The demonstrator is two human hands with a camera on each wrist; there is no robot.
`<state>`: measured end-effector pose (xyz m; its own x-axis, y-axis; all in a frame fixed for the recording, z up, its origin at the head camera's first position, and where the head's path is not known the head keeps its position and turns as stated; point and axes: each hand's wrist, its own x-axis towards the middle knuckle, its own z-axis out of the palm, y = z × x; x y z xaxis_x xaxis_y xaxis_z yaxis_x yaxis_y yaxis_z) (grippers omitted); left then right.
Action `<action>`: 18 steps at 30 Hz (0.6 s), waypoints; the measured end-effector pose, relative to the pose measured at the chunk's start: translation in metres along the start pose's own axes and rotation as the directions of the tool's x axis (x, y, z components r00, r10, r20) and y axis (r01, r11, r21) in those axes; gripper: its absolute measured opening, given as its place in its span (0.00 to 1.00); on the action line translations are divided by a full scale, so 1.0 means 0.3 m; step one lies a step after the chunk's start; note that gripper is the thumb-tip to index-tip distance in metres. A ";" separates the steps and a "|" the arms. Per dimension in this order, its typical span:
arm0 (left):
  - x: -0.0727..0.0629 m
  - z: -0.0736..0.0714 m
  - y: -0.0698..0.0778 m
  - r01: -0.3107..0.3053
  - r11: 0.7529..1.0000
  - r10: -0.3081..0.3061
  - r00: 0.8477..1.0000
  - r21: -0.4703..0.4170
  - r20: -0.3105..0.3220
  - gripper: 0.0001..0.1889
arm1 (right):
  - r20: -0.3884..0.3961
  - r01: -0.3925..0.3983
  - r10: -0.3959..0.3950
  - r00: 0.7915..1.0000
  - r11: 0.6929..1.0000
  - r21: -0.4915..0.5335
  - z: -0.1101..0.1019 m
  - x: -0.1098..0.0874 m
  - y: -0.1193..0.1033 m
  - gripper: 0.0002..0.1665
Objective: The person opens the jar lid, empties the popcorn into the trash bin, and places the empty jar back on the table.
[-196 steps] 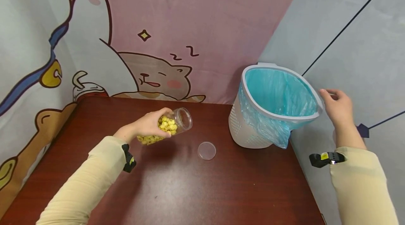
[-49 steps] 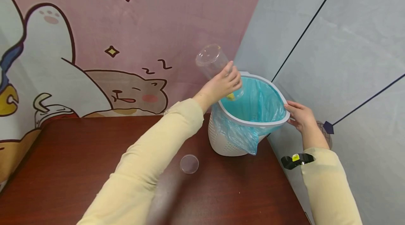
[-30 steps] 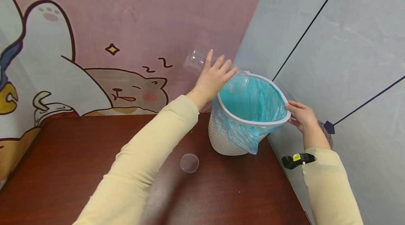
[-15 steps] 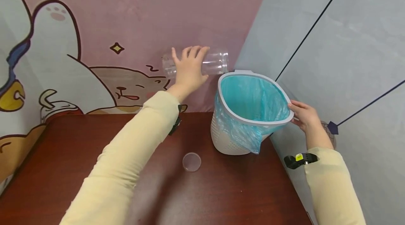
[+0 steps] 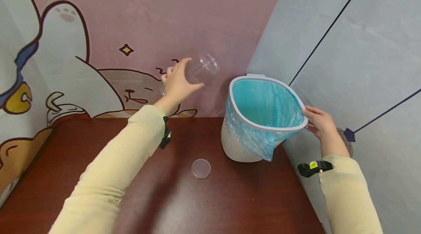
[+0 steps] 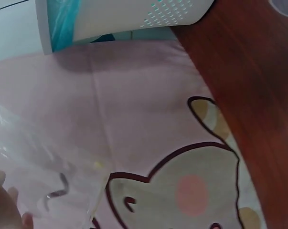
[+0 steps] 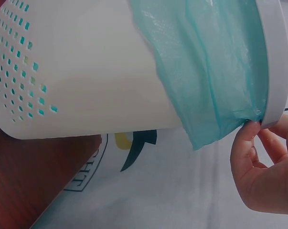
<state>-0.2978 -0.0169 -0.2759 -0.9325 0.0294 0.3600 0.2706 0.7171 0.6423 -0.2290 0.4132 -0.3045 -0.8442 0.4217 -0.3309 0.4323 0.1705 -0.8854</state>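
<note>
My left hand [image 5: 177,82] grips a clear plastic jar [image 5: 201,68] in the air, left of the bin, its mouth tilted up and to the right. The jar looks almost see-through, with a tiny yellow speck near one end [image 6: 98,164] in the left wrist view. Part of the jar hides behind the hand. At the right, my right hand [image 5: 320,122] pinches the rim of a white bin [image 5: 241,148], thumb and fingers on either side of the edge. A blue bag [image 5: 258,100] lines the bin and folds over its rim. Any contents at the bottom are out of sight.
On the brown table [image 5: 210,204] lies a round clear lid [image 5: 201,168], in front of the bin. A cartoon-printed cloth [image 5: 210,14] hangs behind the table, and a pale one [image 5: 368,55] at the right.
Popcorn filled the jar at first; it was tipped over the bin and now looks nearly empty. The left hand has since drawn it left, mouth turned upward. The right hand has taken the rim.
</note>
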 end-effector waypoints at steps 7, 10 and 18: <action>-0.050 0.040 -0.094 0.035 0.986 -0.024 0.997 -0.164 0.069 0.45 | 0.008 0.009 -0.009 1.000 1.000 0.005 -0.006 0.001 0.006 0.41; -0.070 0.062 -0.133 0.035 0.970 -0.013 0.996 -0.241 0.092 0.45 | 0.012 0.008 -0.008 1.000 1.000 0.004 -0.010 0.005 0.011 0.41; -0.122 0.108 -0.211 0.063 0.962 -0.016 0.985 -0.267 0.174 0.44 | 0.023 0.014 -0.014 1.000 1.000 0.008 -0.011 0.012 0.006 0.42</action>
<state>-0.2886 -0.0406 -0.3516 -0.9641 0.1383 0.2268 0.2656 0.5055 0.8209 -0.2302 0.4180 -0.3061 -0.8570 0.3992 -0.3259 0.4183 0.1695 -0.8923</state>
